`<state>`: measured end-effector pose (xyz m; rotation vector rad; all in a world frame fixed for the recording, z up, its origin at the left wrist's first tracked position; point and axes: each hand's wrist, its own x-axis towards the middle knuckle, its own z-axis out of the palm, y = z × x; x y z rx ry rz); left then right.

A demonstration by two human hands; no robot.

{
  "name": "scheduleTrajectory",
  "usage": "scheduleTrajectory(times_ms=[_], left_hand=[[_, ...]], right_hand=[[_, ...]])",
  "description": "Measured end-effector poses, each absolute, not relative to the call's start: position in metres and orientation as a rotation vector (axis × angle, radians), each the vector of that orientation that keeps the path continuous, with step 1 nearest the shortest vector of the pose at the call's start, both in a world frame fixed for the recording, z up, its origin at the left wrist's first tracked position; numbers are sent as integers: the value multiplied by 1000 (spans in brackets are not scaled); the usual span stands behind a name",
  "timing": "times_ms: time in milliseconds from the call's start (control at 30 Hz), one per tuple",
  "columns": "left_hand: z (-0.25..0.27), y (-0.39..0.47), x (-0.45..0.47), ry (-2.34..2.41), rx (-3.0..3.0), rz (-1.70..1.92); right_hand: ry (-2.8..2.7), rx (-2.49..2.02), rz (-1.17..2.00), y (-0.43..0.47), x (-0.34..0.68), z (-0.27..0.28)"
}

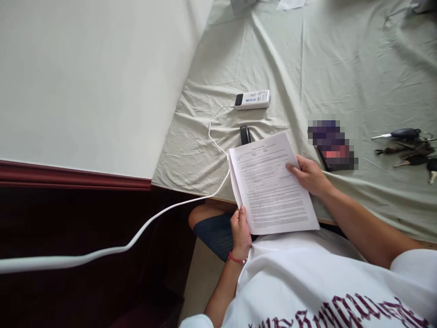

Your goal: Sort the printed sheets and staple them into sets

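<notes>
1. So the step in hand, far as I can judge, is just holding a stack of printed sheets [273, 187] up to look at. It sits right between both sets of fingers, near edge over the lap, far edge out over the pale cloth [327, 73].
2. Left hand [241, 230]: thumb on top at the lower left edge, pinching the sheets. Can't see the fingers tucked behind.
3. Right hand [309, 175]: same kind of grip higher up on the right edge, thumb on the print, other fingers mostly hidden underneath.
4. Around the fingers: blurred phone-like thing [332, 148] just right of the right ones, keys [416, 155] farther out. White power bank [254, 99] well beyond the left ones, white cable [68, 261] off to their left.
5. IMO any page turn calls for one firm pinch while the other thumb separates a single sheet.
</notes>
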<state>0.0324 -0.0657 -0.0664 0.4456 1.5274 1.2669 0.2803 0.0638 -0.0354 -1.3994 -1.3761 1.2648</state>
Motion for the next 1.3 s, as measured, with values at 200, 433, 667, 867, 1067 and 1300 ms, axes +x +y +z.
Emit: scheduleTrajectory(times_ms=[200,433,667,867,1067,1300], left_hand=[[-53,-68,24,1654,673,1217],[-40,-44,11,1681,935,1190],[-43,-24,10,1745,1044,1231],[-48,-13,12,1773,1088,1319],[-55,-5,10,1713,1031,1236],[-41,-8,16,1554,901,1292]], right_hand=[[-1091,-1282,1439,60,284,-38],[-846,-1185,1519,58,287,-27],[-1052,-1343,1260,55,290,-31],[-1373,-1560,705,53,286,-22],[-1140,-1466,781,50,283,-20],[-952,-1431,1044,51,283,-18]])
